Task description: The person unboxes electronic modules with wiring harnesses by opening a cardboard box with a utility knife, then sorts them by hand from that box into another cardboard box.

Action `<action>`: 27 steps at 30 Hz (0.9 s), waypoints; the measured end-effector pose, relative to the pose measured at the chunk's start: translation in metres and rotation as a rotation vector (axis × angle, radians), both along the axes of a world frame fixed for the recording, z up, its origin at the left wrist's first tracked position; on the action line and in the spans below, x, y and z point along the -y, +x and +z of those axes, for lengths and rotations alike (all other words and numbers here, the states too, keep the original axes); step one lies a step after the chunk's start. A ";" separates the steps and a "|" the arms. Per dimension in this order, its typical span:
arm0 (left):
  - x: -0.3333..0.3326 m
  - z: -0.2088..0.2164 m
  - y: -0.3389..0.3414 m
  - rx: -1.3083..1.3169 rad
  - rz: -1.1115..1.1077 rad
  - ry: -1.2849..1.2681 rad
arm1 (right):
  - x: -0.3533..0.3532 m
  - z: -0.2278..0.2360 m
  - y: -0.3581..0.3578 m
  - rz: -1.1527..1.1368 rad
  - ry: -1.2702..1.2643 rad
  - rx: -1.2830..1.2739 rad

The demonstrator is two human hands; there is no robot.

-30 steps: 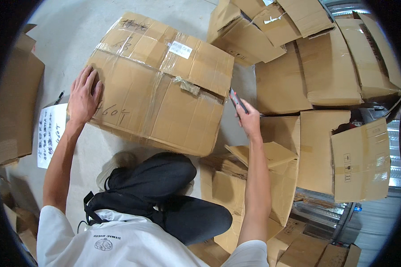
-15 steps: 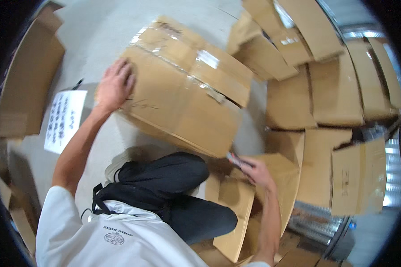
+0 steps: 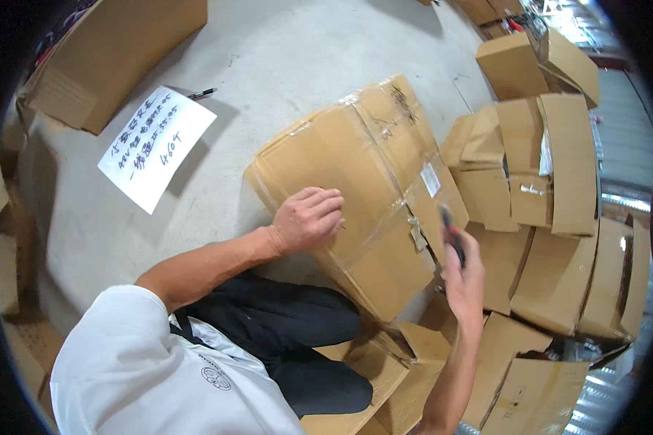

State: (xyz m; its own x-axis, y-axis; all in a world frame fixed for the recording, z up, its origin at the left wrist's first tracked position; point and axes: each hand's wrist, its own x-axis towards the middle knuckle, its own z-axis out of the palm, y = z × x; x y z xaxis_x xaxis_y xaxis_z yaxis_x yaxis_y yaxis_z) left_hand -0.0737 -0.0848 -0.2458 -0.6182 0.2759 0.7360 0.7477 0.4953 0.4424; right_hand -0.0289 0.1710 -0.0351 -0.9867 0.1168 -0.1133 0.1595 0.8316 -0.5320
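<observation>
gripping a red-and-black cutter (image 3: 452, 236), the right hand (image 3: 463, 275) is apart from the left hand (image 3: 308, 220), which curls by the taped carton (image 3: 348, 163) on the floor (image 3: 305, 61); whether it touches, i cannot tell.

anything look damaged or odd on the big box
Yes, the large taped carton looks damaged: along its seam, left of the red-and-black tool in the right hand, a ragged scrap of cardboard sits beside a dark gap, so that end isn't closed flat.

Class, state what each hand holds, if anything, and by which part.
The right hand holds a cutter by its handle; the left hand shows nothing held.
</observation>
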 end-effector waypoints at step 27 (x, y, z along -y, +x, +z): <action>0.002 -0.014 -0.002 0.095 -0.034 0.076 | 0.177 -0.075 -0.294 1.435 1.035 -0.182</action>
